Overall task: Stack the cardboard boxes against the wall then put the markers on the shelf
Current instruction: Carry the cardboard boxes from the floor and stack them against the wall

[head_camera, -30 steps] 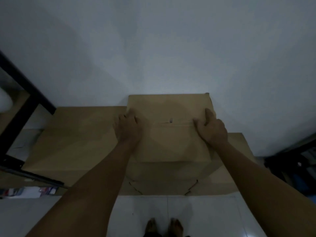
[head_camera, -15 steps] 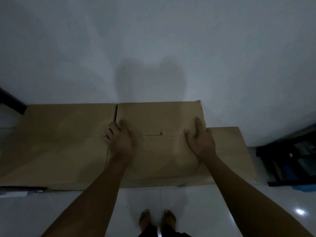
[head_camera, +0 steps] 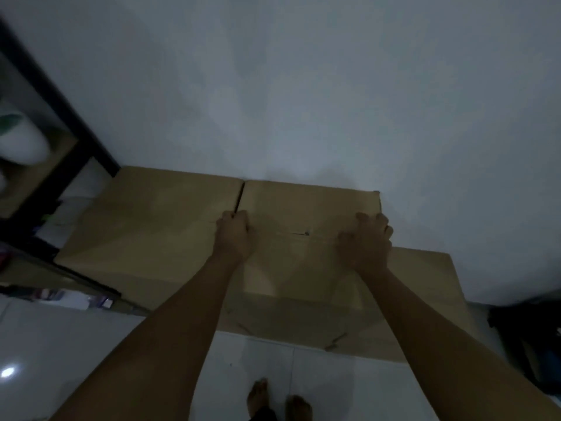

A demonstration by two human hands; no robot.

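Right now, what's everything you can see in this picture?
Boxes: three, brown cardboard; top box against the wall, on the lower box, left box beside it.
Wall: one, white, behind the boxes.
Floor: white tiles, shiny.
Shelf: one, black frame, far left.
White object: one, on the shelf, blurred.
Dark clutter: far right, unclear.
Feet: two, bare, bottom centre.
Hands: left hand and right hand grip the top box's sides.

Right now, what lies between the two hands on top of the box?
In the head view, only bare cardboard: the top box's lid, with its flap seam and a small dark mark, spans between the left hand and right hand.
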